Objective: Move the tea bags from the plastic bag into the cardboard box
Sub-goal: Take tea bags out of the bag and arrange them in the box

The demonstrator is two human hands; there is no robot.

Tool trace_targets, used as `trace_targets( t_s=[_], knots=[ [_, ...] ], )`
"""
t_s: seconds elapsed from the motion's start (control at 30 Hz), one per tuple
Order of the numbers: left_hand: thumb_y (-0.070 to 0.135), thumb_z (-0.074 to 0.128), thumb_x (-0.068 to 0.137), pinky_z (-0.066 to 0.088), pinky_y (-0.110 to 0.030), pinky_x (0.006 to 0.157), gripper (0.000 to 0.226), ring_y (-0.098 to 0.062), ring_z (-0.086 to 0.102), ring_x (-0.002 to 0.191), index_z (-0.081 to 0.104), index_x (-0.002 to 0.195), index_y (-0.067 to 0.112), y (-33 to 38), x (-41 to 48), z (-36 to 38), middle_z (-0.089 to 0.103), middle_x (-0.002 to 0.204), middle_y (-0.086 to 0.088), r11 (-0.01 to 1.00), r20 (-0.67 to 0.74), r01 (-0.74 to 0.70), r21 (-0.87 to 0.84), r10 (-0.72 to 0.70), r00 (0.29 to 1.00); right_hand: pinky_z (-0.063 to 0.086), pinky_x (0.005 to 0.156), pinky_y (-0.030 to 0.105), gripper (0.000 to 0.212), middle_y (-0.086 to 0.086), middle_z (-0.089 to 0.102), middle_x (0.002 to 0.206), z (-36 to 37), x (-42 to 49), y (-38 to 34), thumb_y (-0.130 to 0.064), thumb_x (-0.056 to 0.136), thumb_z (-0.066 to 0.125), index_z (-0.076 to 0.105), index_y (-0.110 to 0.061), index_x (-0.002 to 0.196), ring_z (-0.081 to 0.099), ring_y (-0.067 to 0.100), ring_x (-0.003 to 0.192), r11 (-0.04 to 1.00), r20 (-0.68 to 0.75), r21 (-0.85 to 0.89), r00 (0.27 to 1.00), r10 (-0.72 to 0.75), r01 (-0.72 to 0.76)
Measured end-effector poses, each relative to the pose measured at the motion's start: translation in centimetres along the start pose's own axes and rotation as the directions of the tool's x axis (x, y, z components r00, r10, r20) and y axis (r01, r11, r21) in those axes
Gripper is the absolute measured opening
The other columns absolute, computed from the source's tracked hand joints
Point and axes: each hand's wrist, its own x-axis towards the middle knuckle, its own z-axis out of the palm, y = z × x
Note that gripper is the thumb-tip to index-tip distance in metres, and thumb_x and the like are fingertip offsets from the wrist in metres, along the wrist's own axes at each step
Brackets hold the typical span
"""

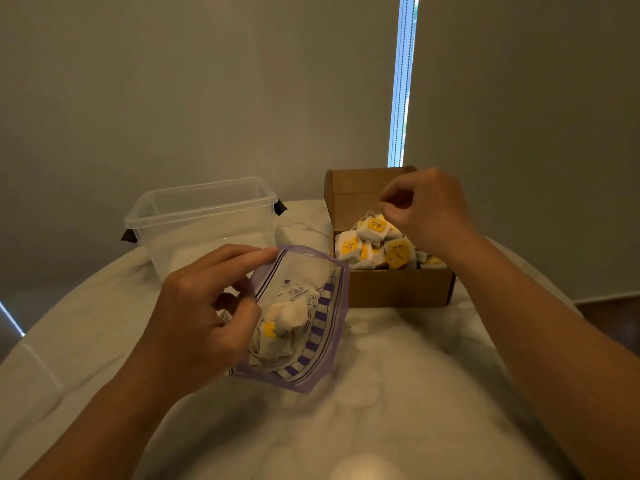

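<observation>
**Q:** What is each hand doing?

**A:** The left hand point(197, 306) pinches the open rim of the plastic bag point(332, 341), with the forefinger stretched along the top edge and the thumb against the near side. The right hand point(426, 209) hovers over the cardboard box point(398, 289) with its fingers curled together. A thin string rises toward them, but I cannot tell whether they are pinching it.

**Q:** And where are the tea bags?

**A:** A few remaining tea bags point(284, 323) lie inside the plastic bag, at 3 o'clock from the left thumb. The heaped tea bags point(374, 251) fill the box, and the topmost one is just beneath the right fingertips, at 7 o'clock. The box stands at 1 o'clock from the plastic bag. A clear tub point(201, 216) stands at 11 o'clock from it, and both are on the marble table point(381, 393).
</observation>
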Motion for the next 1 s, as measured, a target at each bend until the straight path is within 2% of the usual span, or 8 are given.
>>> trace_targets(
  t_s=[0.1, 0.27, 0.33, 0.43, 0.53, 0.67, 0.8, 1.0],
  knots=[
    [0.026, 0.045, 0.086, 0.057, -0.022, 0.057, 0.047, -0.01, 0.062, 0.09, 0.064, 0.124, 0.007, 0.1, 0.0, 0.1, 0.063, 0.11, 0.006, 1.0, 0.002, -0.004, 0.007, 0.004, 1.0, 0.049, 0.062, 0.008, 0.009, -0.012, 0.07, 0.081, -1.4, -2.8, -2.4, -0.018, 0.084, 0.074, 0.076, -0.02, 0.093, 0.065, 0.0, 0.071, 0.979, 0.123, 0.204, 0.992, -0.016, -0.009],
    [0.027, 0.046, 0.086, 0.058, -0.023, 0.059, 0.048, -0.008, 0.061, 0.089, 0.064, 0.124, 0.007, 0.3, 0.0, 0.3, 0.063, 0.111, 0.007, 1.0, 0.002, -0.006, 0.013, 0.006, 1.0, 0.057, 0.07, 0.017, 0.013, -0.012, 0.071, 0.089, -2.2, -6.3, -6.5, -0.017, 0.084, 0.074, 0.075, -0.021, 0.096, 0.069, 0.002, 0.083, 0.905, 0.394, 0.426, 0.897, -0.201, 0.016],
    [0.028, 0.046, 0.085, 0.058, -0.022, 0.059, 0.048, -0.005, 0.061, 0.089, 0.064, 0.124, 0.007, 0.4, 0.0, 0.3, 0.063, 0.111, 0.007, 1.0, 0.004, -0.012, 0.019, 0.012, 1.0, 0.057, 0.074, 0.018, 0.018, -0.009, 0.072, 0.095, -1.4, -7.3, -7.8, -0.017, 0.085, 0.073, 0.074, -0.021, 0.103, 0.068, 0.002, 0.085, 0.911, 0.44, 0.394, 0.845, -0.305, 0.123],
    [0.025, 0.046, 0.084, 0.057, -0.022, 0.059, 0.048, -0.007, 0.061, 0.088, 0.063, 0.125, 0.008, 0.4, 0.1, 0.3, 0.063, 0.111, 0.007, 1.0, 0.001, -0.014, 0.013, 0.014, 1.0, 0.056, 0.081, 0.026, 0.028, -0.001, 0.069, 0.11, 0.6, -8.1, -9.4, -0.014, 0.089, 0.068, 0.069, -0.019, 0.117, 0.064, 0.01, 0.095, 0.892, 0.531, 0.213, 0.719, -0.448, 0.399],
    [0.022, 0.046, 0.083, 0.056, -0.023, 0.057, 0.047, -0.011, 0.06, 0.082, 0.063, 0.125, 0.01, 0.4, 0.1, 0.3, 0.063, 0.109, 0.006, 1.0, 0.0, -0.024, 0.007, 0.024, 1.0, 0.053, 0.082, 0.031, 0.037, 0.005, 0.058, 0.124, 2.8, -8.0, -10.0, -0.009, 0.091, 0.062, 0.058, -0.014, 0.128, 0.058, 0.023, 0.109, 0.797, 0.674, -0.031, 0.602, -0.429, 0.604],
    [0.022, 0.046, 0.083, 0.056, -0.02, 0.058, 0.047, -0.011, 0.06, 0.081, 0.064, 0.124, 0.008, 0.4, 0.0, 0.3, 0.064, 0.108, 0.005, 1.0, -0.006, -0.025, 0.004, 0.025, 1.0, 0.044, 0.069, 0.032, 0.029, 0.011, 0.058, 0.115, 3.9, -8.2, -10.4, -0.006, 0.091, 0.06, 0.059, -0.008, 0.12, 0.059, 0.028, 0.103, 0.76, 0.703, -0.147, 0.607, -0.37, 0.633],
    [0.022, 0.046, 0.083, 0.056, -0.022, 0.057, 0.048, -0.012, 0.061, 0.08, 0.065, 0.125, 0.009, 0.3, 0.0, 0.3, 0.064, 0.108, 0.005, 1.0, -0.01, -0.025, 0.007, 0.025, 1.0, 0.047, 0.074, 0.035, 0.027, 0.014, 0.058, 0.116, 4.6, -8.5, -11.0, -0.009, 0.092, 0.06, 0.06, -0.008, 0.119, 0.058, 0.03, 0.105, 0.782, 0.709, -0.188, 0.633, -0.31, 0.594],
    [0.022, 0.046, 0.083, 0.057, -0.024, 0.058, 0.047, -0.013, 0.061, 0.082, 0.064, 0.125, 0.011, 0.2, 0.0, 0.3, 0.063, 0.108, 0.009, 1.0, -0.019, -0.021, 0.008, 0.021, 1.0, 0.038, 0.07, 0.029, 0.021, 0.012, 0.061, 0.112, 4.4, -8.3, -10.2, -0.011, 0.095, 0.058, 0.063, -0.008, 0.115, 0.056, 0.026, 0.105, 0.824, 0.616, -0.148, 0.703, -0.356, 0.547]
  ],
)
